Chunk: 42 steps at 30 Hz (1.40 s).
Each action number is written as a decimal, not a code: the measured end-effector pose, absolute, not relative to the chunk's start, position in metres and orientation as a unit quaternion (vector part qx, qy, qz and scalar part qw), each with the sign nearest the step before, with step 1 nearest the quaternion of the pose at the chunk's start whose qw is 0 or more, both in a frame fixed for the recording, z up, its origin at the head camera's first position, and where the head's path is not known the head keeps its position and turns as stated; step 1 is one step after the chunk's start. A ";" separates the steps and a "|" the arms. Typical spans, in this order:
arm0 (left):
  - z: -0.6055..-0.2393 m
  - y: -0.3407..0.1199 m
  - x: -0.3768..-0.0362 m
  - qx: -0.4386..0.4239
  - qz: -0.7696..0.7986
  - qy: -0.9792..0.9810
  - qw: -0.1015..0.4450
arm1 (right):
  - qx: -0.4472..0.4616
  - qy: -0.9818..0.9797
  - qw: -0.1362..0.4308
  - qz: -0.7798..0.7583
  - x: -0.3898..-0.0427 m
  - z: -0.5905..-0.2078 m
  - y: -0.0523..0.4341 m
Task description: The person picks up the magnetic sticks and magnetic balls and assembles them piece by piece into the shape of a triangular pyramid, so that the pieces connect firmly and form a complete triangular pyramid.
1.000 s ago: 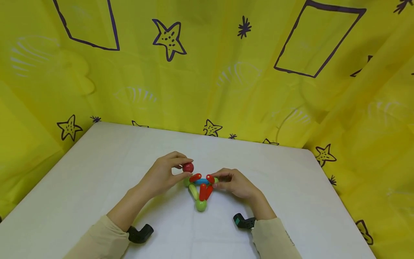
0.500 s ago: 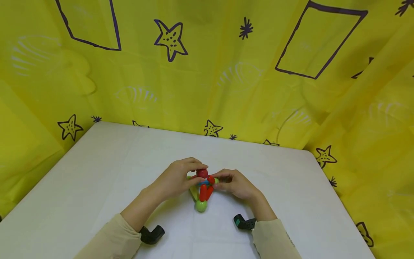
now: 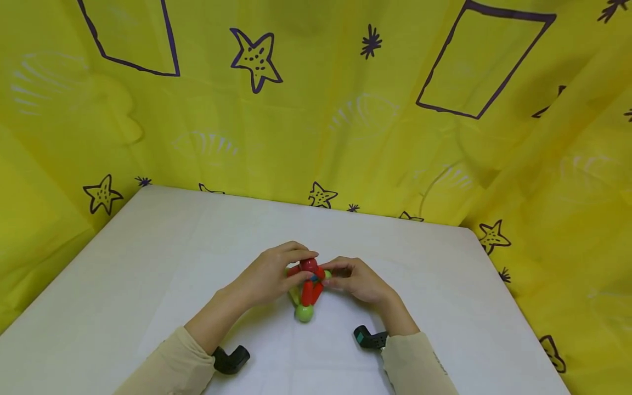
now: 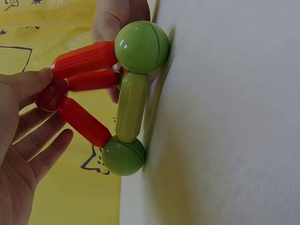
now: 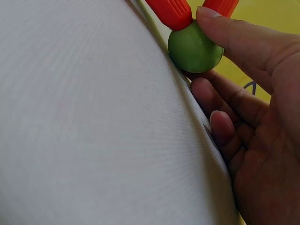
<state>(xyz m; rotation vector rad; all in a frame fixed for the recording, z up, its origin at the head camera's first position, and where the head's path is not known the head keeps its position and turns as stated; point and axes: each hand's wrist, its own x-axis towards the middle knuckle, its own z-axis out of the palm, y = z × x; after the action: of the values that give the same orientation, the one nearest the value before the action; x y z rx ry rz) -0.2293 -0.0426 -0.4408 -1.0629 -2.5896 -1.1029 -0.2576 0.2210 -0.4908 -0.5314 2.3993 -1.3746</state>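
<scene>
- Head view, nearest me: my two sleeves, each with a black wrist camera (image 3: 231, 359), lie on the white table (image 3: 123, 285).
- Just beyond them stands the toy frame (image 3: 306, 291), near the table's middle, a small pyramid of red rods and a light green rod joined at balls; a green ball (image 3: 304, 312) is its nearest foot.
- My left hand (image 3: 269, 274) pinches the red ball (image 3: 309, 265) at the top, thumb and fingertips curled on it; the left wrist view shows that ball (image 4: 49, 93) against my thumb with the red rods running to it.
- My right hand (image 3: 357, 280) pinches the green ball on the right corner (image 5: 194, 44) with thumb and forefinger, steadying it on the table; the other fingers are loosely curled beneath.
- I judge the pieces light, hard and smooth, so the balls may slip, and the joints look like they would pull apart easily. Holding at the balls, not the rods, seems safest.
- Farthest off hangs the yellow curtain (image 3: 316, 109) with drawn stars.
</scene>
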 end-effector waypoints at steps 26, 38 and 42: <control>-0.444 -0.038 -0.229 -0.356 -0.374 -0.856 -0.017 | -0.187 0.845 0.152 -0.478 -0.254 -0.490 0.230; -0.449 -0.040 -0.231 -0.358 -0.387 -0.849 -0.027 | -0.186 0.835 0.163 -0.491 -0.255 -0.491 0.228; -0.450 -0.040 -0.231 -0.359 -0.386 -0.849 -0.028 | -0.183 0.830 0.169 -0.499 -0.255 -0.490 0.227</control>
<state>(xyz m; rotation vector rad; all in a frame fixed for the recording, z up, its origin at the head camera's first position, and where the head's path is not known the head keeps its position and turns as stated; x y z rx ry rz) -0.2312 -0.0405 -0.4501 -1.1490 -2.7175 -1.2343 -0.2551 0.2269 -0.4903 -0.5192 2.3594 -1.4191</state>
